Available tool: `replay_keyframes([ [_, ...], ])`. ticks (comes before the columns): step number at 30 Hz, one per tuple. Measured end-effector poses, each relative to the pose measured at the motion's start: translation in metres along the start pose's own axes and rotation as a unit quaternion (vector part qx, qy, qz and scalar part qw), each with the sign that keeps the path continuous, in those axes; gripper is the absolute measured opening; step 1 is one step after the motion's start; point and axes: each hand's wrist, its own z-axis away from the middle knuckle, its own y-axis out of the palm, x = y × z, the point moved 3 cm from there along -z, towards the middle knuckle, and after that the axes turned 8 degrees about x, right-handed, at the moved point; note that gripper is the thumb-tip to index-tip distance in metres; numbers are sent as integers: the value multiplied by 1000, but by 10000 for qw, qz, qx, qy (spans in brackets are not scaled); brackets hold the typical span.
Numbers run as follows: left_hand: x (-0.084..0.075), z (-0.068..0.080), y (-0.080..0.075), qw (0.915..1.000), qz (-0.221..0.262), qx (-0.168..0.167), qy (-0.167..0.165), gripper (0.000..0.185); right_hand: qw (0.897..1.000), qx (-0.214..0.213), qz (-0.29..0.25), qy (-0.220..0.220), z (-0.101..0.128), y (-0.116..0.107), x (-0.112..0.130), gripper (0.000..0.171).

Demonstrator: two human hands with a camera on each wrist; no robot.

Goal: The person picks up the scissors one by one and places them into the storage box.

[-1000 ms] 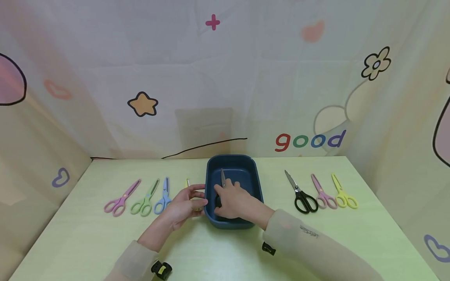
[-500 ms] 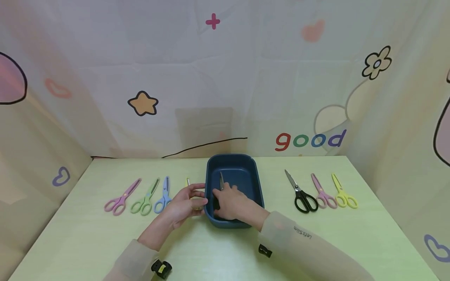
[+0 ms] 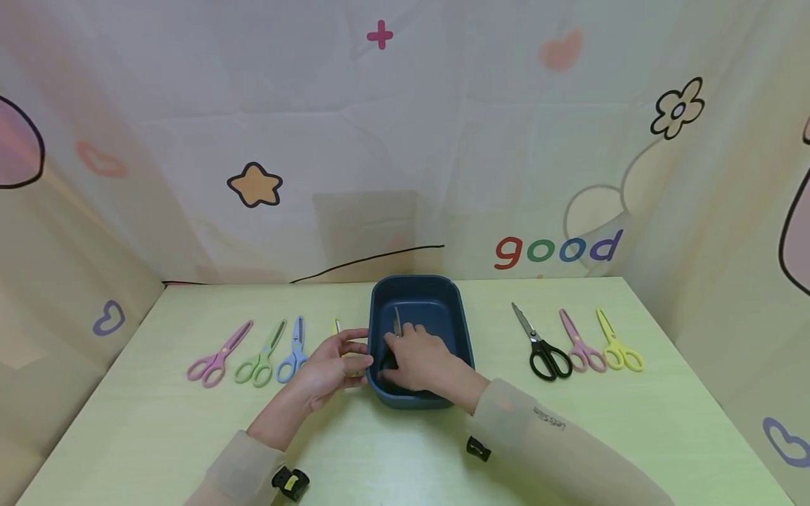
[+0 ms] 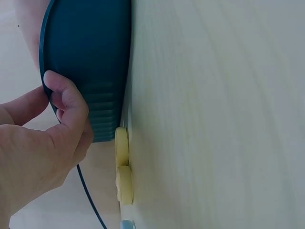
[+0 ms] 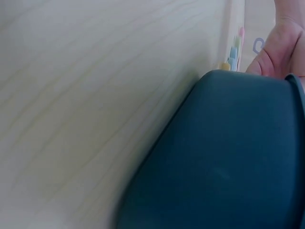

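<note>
"Holdings, please, with reasons."
"Left hand (image 3: 329, 364): fingers loosely bent against the blue tray (image 3: 411, 403), presumably steadying it. Right hand (image 3: 420, 357): inside the tray, fingers spread over the black-handled scissors (image 3: 397, 323) lying within; whether they grip, cannot tell."
"Obscured?"
"Handle, mostly, beneath the right hand. Yellow scissors (image 4: 124, 183) on the bench (image 3: 158, 436): partly behind the left hand, from above. Right wrist view: tray wall blocks its contents."
</note>
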Motion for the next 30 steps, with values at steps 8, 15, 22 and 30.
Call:
replay_keyframes([
  [8, 0, 0, -1, 9999, 120, 89, 47, 55, 9978, -649, -11, -107, 5, -11, -4, 52],
  [15, 2, -1, -1, 9999, 132, 100, 43, 55, 9925, -1134, -191, -417, 13, -16, -12, 34],
  [22, 2, -1, -1, 9999, 120, 92, 62, 54, 9801, -1728, -609, -759, 21, -17, -24, 21],
  [30, 3, -1, -1, 9999, 142, 30, 61, 55, 9623, -2400, -819, -978, 32, -20, -38, 14],
])
